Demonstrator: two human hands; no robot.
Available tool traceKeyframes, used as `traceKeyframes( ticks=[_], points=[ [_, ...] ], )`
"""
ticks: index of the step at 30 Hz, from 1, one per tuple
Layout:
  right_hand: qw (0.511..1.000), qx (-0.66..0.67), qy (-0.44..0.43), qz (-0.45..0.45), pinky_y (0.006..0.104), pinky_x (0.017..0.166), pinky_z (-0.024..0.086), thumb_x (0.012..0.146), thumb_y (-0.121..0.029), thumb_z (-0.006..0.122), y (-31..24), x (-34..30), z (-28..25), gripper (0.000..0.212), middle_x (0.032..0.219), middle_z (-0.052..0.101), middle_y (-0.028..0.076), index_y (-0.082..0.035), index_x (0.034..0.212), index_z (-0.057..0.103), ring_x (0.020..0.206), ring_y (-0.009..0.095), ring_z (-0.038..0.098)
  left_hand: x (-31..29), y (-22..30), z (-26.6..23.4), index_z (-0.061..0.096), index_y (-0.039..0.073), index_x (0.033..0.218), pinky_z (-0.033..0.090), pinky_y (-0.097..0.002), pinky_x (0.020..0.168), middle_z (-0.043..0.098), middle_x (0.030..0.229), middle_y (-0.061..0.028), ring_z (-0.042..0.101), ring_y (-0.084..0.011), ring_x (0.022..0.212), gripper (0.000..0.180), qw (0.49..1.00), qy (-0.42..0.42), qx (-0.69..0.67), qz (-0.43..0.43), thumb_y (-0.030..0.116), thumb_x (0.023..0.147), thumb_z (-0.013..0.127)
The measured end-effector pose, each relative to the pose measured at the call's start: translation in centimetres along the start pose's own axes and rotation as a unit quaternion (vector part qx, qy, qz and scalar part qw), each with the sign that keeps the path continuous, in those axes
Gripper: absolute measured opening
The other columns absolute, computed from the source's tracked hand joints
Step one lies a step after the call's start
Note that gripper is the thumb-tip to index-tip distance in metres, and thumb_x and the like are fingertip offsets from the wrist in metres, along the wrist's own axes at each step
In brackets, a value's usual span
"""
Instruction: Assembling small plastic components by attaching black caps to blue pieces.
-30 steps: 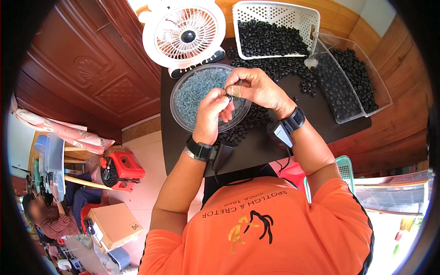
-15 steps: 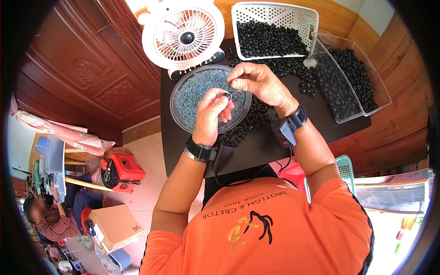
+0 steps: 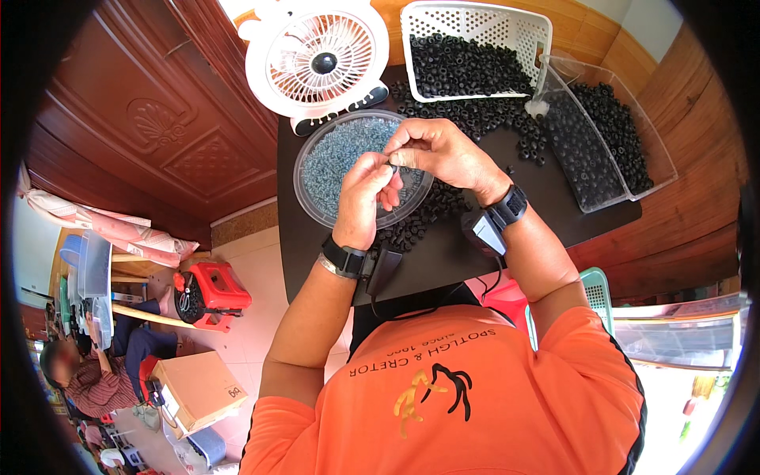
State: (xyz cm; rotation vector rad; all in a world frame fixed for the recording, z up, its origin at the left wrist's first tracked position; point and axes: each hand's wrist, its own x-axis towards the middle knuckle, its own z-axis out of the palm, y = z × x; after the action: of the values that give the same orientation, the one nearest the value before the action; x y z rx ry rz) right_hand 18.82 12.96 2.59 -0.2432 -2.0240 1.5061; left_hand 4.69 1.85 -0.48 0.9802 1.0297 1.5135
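My left hand (image 3: 362, 196) pinches a small black ring-shaped part (image 3: 393, 167) between thumb and fingertips. From the right, my right hand (image 3: 450, 156) meets it with thumb and forefinger pressed together at the top of that part. Whatever the right fingertips grip is too small to make out. Both hands are above a round clear tub (image 3: 300, 194) filled with tiny bluish see-through pieces (image 3: 336, 158). Loose black parts (image 3: 423, 218) of a similar look lie on the dark table beside the tub, partly under my right wrist.
A white fan (image 3: 324, 63) stands behind the tub. At the back, a white perforated basket (image 3: 542, 47) holds many black parts; a clear plastic bin (image 3: 590, 207) at right holds more. A seated person (image 3: 95, 384) is far left, near a cardboard box (image 3: 198, 388) and red stool (image 3: 222, 297).
My right hand has moved slightly down and left, bringing its fingertips onto the black part. My left hand stays almost where it was.
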Motion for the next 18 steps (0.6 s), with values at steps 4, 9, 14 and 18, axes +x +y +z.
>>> traceKeyframes(
  ticks=[4,9,14,18],
  points=[
    [0.999,0.008,0.012,0.034,0.0249,0.074,0.049,0.087,-0.01,0.065,0.3,0.2,0.3,0.012,0.083,0.066,0.003,0.0,0.093,0.065,0.08,0.009,0.06,0.0,-0.3,-0.2,0.055,0.004,0.097,0.039,-0.0224,0.056,0.059,0.078,-0.0043,0.052,-0.0101,0.061,0.02,1.0,0.012,-0.015,-0.006,0.022,0.091,0.05],
    [0.998,0.055,0.009,0.017,0.0258,0.074,0.05,0.085,-0.008,0.067,1.2,0.4,0.9,0.016,0.085,0.066,0.003,0.0,0.099,0.065,0.08,0.009,0.06,-0.1,-0.5,-0.3,0.055,0.004,0.097,0.04,-0.0231,0.056,0.059,0.078,-0.0042,0.053,-0.0112,0.061,0.019,0.998,0.038,-0.055,0.002,0.021,0.092,0.048],
    [0.992,-0.087,0.053,-0.075,0.026,0.067,0.05,0.071,0.0,0.075,0.6,0.5,2.4,0.033,0.084,0.058,0.002,-0.004,0.102,0.064,0.075,0.012,0.058,0.1,-0.9,-0.6,0.054,0.005,0.099,0.042,-0.0233,0.059,0.059,0.08,-0.003,0.055,-0.0113,0.064,0.019,0.991,0.075,-0.104,0.025,0.021,0.091,0.05],
    [0.977,-0.15,0.107,-0.11,0.0286,0.064,0.049,0.064,0.004,0.072,1.1,0.5,3.4,0.035,0.084,0.058,0.005,-0.005,0.096,0.062,0.073,0.015,0.057,0.2,-1.3,-0.8,0.055,0.004,0.102,0.045,-0.0262,0.066,0.061,0.09,-0.0051,0.059,-0.0139,0.078,0.02,0.987,0.054,-0.147,0.037,0.02,0.093,0.047]
  ],
)
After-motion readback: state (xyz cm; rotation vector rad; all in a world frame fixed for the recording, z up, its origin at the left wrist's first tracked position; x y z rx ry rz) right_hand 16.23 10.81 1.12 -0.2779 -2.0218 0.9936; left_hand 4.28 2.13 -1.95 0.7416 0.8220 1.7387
